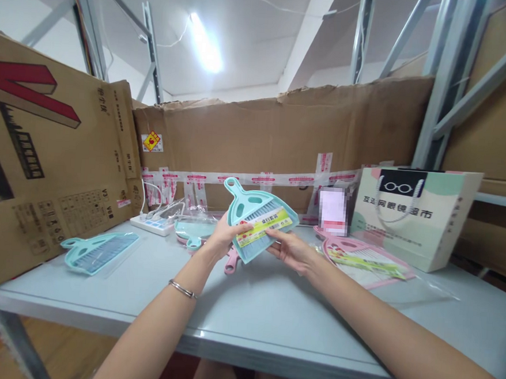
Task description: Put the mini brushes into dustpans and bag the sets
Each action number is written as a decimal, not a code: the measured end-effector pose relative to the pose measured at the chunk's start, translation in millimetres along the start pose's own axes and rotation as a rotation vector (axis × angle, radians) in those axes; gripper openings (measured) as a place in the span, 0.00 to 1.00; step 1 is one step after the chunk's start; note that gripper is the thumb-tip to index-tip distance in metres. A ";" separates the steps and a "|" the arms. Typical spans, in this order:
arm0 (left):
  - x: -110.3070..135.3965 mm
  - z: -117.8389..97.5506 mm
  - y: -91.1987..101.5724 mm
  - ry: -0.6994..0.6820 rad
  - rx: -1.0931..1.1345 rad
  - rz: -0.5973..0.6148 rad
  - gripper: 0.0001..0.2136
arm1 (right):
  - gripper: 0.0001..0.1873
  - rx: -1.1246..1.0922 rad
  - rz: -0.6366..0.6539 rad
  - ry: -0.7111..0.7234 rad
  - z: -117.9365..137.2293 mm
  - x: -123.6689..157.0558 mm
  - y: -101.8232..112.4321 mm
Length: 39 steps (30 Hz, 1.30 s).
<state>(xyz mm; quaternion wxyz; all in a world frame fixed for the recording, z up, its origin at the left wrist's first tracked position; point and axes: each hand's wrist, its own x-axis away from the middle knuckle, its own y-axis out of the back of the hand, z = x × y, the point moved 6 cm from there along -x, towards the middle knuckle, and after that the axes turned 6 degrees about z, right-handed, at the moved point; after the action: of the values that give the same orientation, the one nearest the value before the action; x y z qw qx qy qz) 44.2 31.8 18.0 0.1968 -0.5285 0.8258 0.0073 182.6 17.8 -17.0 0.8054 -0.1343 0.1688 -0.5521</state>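
Note:
I hold a small teal dustpan-and-brush set (253, 212) up above the grey table (262, 311), its handle pointing up and away. A yellow-green label band runs across it. My left hand (222, 236) grips its left edge, thumb on top. My right hand (290, 250) pinches the lower right corner at the label. Both hands are closed on the set.
Another teal set in clear wrap (98, 251) lies at the left. A pink set (363, 261) lies at the right, before a paper bag with a glasses print (416, 215). A power strip (153, 224) and plastic bags sit at the back. Cardboard walls (283, 134) surround the table.

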 end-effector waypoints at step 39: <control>5.1 -28.5 96.9 0.109 -1.288 -0.490 0.11 | 0.11 0.053 -0.184 -0.014 15.8 -2.4 35.6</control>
<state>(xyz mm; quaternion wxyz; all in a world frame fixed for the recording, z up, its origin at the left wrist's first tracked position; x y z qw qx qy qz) -51.6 63.9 23.6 -0.2024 -0.7110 0.5224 0.4250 218.5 33.1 -16.7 0.7558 -0.1316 0.1356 -0.6270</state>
